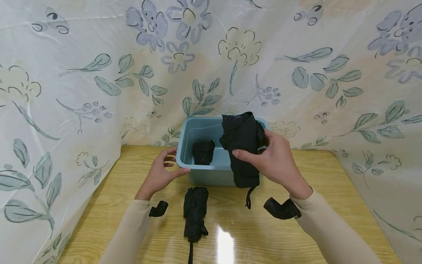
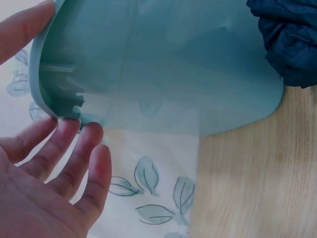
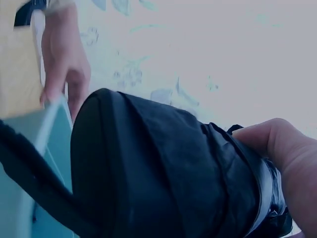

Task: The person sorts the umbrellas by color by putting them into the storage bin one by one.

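Observation:
A folded black umbrella point(image 1: 244, 150) is in my right hand point(image 1: 273, 157), tilted over the right front of a blue-grey plastic bin point(image 1: 211, 176). Its wrist strap dangles below in the head view; in the right wrist view its blunt end point(image 3: 94, 163) faces left, the thumb pressed along its side. My left hand point(image 1: 161, 170) touches the bin's front left corner, thumb at the front and spread fingers point(image 2: 94, 148) at the left rim. Inside the bin, at the left, lies another black folded umbrella point(image 1: 203, 152), partly hidden by the front wall.
A third black folded umbrella point(image 1: 195, 214) lies on the wooden table point(image 1: 158, 238) in front of the bin, its strap toward me. Floral cloth point(image 1: 230, 73) hangs behind the bin and along both sides. Black wrist mounts point(image 1: 281, 209) stick out from both sleeves.

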`<act>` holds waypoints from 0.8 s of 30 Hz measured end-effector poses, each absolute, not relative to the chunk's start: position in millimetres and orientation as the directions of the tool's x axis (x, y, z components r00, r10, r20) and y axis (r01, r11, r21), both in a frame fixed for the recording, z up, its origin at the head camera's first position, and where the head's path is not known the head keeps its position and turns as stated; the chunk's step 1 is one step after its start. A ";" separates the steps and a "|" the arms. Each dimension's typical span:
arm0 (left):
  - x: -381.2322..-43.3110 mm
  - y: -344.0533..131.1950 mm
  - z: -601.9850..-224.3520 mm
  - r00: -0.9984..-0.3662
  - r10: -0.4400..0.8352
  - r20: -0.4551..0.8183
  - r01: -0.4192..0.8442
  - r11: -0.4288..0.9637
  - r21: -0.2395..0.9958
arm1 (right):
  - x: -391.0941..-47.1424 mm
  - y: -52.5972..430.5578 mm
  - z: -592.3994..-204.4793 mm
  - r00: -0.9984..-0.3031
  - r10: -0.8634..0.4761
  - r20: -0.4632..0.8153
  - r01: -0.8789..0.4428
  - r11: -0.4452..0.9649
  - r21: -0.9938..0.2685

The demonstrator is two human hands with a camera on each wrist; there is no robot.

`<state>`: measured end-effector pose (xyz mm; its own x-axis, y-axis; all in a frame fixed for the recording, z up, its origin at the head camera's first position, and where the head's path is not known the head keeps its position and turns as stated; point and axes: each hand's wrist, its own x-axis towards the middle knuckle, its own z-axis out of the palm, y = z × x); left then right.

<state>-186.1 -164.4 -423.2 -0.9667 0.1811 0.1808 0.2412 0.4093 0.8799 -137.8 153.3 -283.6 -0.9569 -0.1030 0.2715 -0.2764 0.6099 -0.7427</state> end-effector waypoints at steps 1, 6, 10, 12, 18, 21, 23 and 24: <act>-186.1 -164.4 -423.2 -0.967 0.180 0.178 0.239 0.409 0.881 | -145.0 153.7 -281.3 -0.956 -0.097 0.278 -0.276 0.621 -0.733; -186.6 -164.6 -423.5 -0.969 0.178 0.169 0.229 0.409 0.883 | -178.5 154.3 -274.2 -0.961 -0.051 0.273 -0.243 0.631 -0.737; -186.5 -164.7 -423.6 -0.968 0.182 0.171 0.232 0.405 0.884 | -201.9 153.1 -269.9 -0.968 -0.009 0.252 -0.197 0.651 -0.733; -186.2 -164.6 -423.5 -0.967 0.183 0.174 0.235 0.400 0.886 | -212.9 151.7 -268.4 -0.972 0.003 0.236 -0.174 0.665 -0.726; -186.6 -164.7 -424.2 -0.966 0.184 0.180 0.241 0.394 0.887 | -243.7 145.9 -272.3 -0.988 0.026 0.151 -0.088 0.707 -0.702; -186.6 -164.5 -424.0 -0.968 0.182 0.173 0.234 0.397 0.888 | -257.3 143.6 -279.7 -0.995 0.034 0.092 -0.040 0.713 -0.700; -185.7 -163.7 -422.2 -0.969 0.181 0.170 0.230 0.395 0.889 | -265.5 142.6 -286.7 -0.998 0.036 0.044 -0.006 0.704 -0.710; -184.7 -163.0 -420.2 -0.968 0.182 0.170 0.230 0.394 0.890 | -269.2 142.1 -290.8 -0.999 0.034 0.013 0.015 0.698 -0.716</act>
<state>-184.7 -163.0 -420.2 -0.9684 0.1821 0.1702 0.2304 0.3938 0.8899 -269.2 142.1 -290.8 -0.9993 0.0339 0.0127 0.0146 0.6984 -0.7156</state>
